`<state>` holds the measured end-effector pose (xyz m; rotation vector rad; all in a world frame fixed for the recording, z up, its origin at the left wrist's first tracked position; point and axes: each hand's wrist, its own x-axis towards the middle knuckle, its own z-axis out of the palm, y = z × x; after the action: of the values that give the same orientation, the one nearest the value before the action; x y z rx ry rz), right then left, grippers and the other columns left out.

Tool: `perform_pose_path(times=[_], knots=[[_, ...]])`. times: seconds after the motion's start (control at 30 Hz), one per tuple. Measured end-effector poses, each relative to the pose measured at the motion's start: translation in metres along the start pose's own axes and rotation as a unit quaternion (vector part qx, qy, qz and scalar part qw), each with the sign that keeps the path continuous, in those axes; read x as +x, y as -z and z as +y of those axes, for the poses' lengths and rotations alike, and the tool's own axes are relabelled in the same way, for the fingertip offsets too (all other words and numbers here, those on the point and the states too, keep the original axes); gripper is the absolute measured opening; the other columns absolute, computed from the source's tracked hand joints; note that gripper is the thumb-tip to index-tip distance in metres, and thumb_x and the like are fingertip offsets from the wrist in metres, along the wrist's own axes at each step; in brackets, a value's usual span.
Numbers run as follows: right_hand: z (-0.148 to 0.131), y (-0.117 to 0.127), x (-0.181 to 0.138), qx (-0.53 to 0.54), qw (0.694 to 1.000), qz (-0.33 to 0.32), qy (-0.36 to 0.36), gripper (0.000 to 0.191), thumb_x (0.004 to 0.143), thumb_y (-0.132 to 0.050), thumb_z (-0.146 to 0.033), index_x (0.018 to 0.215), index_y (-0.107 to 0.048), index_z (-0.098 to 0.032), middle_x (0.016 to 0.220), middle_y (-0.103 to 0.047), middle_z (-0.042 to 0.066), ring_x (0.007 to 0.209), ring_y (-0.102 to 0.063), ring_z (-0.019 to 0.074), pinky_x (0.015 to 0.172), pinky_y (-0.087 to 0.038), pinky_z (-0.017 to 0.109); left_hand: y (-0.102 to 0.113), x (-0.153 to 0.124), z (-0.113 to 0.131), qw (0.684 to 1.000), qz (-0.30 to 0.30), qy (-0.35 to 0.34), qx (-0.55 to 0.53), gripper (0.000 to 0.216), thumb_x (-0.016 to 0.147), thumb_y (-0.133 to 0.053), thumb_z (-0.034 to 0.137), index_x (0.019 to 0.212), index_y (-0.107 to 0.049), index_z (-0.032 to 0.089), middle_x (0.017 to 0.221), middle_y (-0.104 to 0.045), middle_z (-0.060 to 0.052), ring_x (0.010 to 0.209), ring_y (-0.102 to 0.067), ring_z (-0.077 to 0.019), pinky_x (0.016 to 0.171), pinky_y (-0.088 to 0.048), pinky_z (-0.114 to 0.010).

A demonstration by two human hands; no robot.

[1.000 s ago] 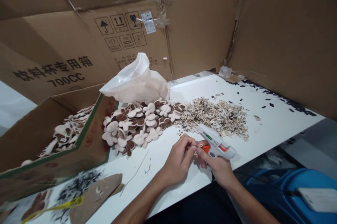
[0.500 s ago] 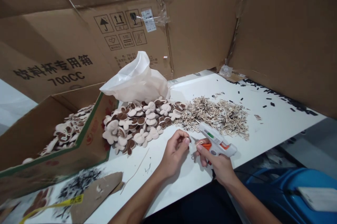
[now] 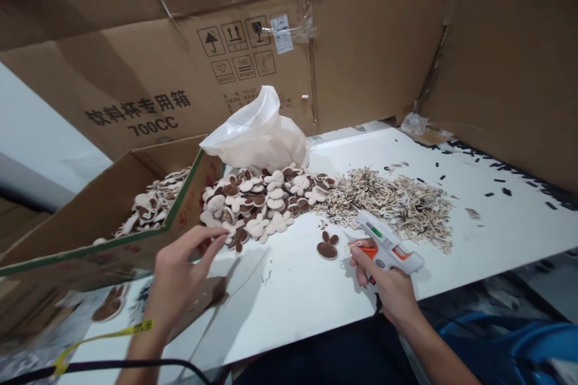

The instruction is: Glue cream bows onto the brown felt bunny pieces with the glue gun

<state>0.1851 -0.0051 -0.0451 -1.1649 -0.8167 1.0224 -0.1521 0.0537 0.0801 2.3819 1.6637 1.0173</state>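
Note:
My right hand (image 3: 388,282) is wrapped round a white and orange hot glue gun (image 3: 388,246), its nozzle pointing up and left. A thin pale loop (image 3: 354,244) shows at its fingertips. On the white table left of the gun lies a single brown rabbit-head-shaped felt piece (image 3: 327,247). My left hand (image 3: 183,267) is at the front left of a heap of cream and brown felt pieces (image 3: 266,192). Its thumb and index finger pinch together at the edge of a cream felt piece (image 3: 233,230).
Right of the felt heap spreads a pile of small beige pieces (image 3: 397,201). An open carton (image 3: 180,201) with more felt pieces stands at left; behind is a white plastic bag (image 3: 266,132). Cardboard walls (image 3: 370,41) enclose the back. A black cable (image 3: 135,364) crosses the lower left.
My left hand has moved from beside the glue gun leftward to the felt heap. The brown felt piece now lies uncovered on the table. My right hand keeps hold of the gun. The view has shifted left.

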Motion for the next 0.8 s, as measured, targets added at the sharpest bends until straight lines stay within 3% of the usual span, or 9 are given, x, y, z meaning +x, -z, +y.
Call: perform_pose_path(times=[0.13,0.23,0.33,0.47,0.6,0.8], knots=[[-0.001,0.001,-0.003,0.000,1.000,-0.006,0.006,0.029,0.083,-0.081,-0.044,0.090,-0.074,-0.017,0.062,-0.068,0.002,0.047,-0.053,0.0155,0.052,-0.043,0.031,0.041,-0.033,-0.058,0.982,-0.066,0.038,0.173,0.025,0.090,-0.057,0.042,0.091,-0.078,0.029,0.095,-0.079,-0.002,0.081,-0.072,-0.0261,0.069,-0.051,-0.031],[-0.003,0.001,-0.005,-0.016,1.000,-0.005,0.010,0.026,0.085,-0.080,-0.043,0.089,-0.074,-0.018,0.057,-0.065,0.000,0.051,-0.055,0.0171,0.059,-0.045,0.032,0.057,-0.049,-0.079,0.953,-0.140,0.077,0.257,0.032,0.091,-0.047,0.030,0.098,-0.078,0.028,0.098,-0.079,-0.002,0.090,-0.072,-0.0287,0.073,-0.052,-0.032],[-0.005,0.000,-0.006,-0.031,0.999,-0.003,0.011,0.026,0.086,-0.079,-0.043,0.085,-0.074,-0.018,0.059,-0.065,0.000,0.052,-0.055,0.0162,0.062,-0.046,0.032,0.065,-0.057,-0.086,0.939,-0.175,0.096,0.280,0.038,0.092,-0.042,0.024,0.106,-0.077,0.026,0.101,-0.078,-0.002,0.092,-0.072,-0.0279,0.077,-0.051,-0.033],[-0.008,-0.001,-0.007,-0.023,1.000,0.007,0.010,0.027,0.083,-0.081,-0.044,0.085,-0.074,-0.018,0.062,-0.066,0.000,0.050,-0.054,0.0139,0.058,-0.045,0.029,0.069,-0.058,-0.086,0.937,-0.194,0.114,0.266,0.041,0.096,-0.041,0.035,0.114,-0.076,0.024,0.107,-0.077,-0.007,0.085,-0.070,-0.0251,0.075,-0.049,-0.032],[-0.011,-0.002,-0.008,-0.023,1.000,0.010,0.011,0.029,0.083,-0.081,-0.045,0.078,-0.072,-0.018,0.059,-0.065,-0.001,0.049,-0.054,0.0134,0.058,-0.046,0.028,0.069,-0.054,-0.083,0.945,-0.160,0.118,0.260,0.042,0.095,-0.042,0.045,0.109,-0.076,0.024,0.106,-0.077,-0.006,0.081,-0.069,-0.0230,0.073,-0.047,-0.031],[-0.009,-0.003,-0.008,-0.009,1.000,0.011,0.007,0.026,0.083,-0.082,-0.041,0.080,-0.071,-0.018,0.061,-0.065,-0.001,0.049,-0.054,0.0132,0.057,-0.045,0.028,0.066,-0.050,-0.086,0.946,-0.136,0.136,0.261,0.040,0.090,-0.046,0.051,0.095,-0.075,0.024,0.084,-0.076,-0.004,0.069,-0.067,-0.0207,0.062,-0.044,-0.028]])
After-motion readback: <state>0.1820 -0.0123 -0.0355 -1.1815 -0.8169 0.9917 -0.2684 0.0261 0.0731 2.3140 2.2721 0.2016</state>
